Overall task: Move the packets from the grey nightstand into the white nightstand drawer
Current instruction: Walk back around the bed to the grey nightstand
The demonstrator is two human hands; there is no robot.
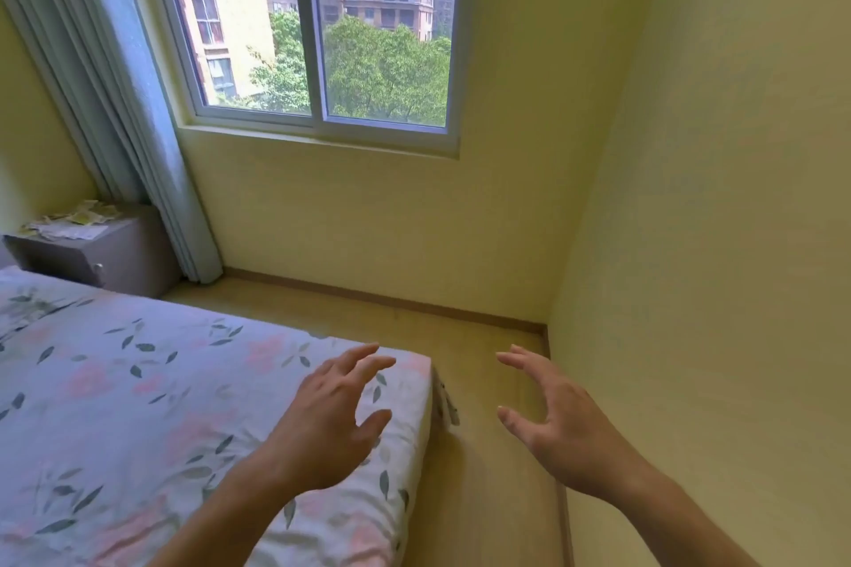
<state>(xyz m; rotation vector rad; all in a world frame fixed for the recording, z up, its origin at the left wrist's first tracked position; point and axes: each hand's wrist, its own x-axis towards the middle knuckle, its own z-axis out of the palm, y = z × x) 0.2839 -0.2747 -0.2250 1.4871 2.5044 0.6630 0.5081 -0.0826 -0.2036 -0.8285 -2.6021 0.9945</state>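
The grey nightstand (pixel 110 256) stands far off at the left, beside the curtain and behind the bed. Several pale yellow and white packets (pixel 73 219) lie scattered on its top. My left hand (pixel 336 414) hovers over the near corner of the bed with fingers spread, holding nothing. Over the floor strip to the right, my right hand (pixel 552 419) is held out with fingers spread and empty. Both hands are far from the packets. No white nightstand is in view.
A bed (pixel 138 391) with a floral sheet fills the lower left. A narrow strip of wooden floor (pixel 488 382) runs between the bed and the yellow wall (pixel 714 244) on the right. A window (pixel 317 28) and a grey curtain (pixel 115 97) stand ahead.
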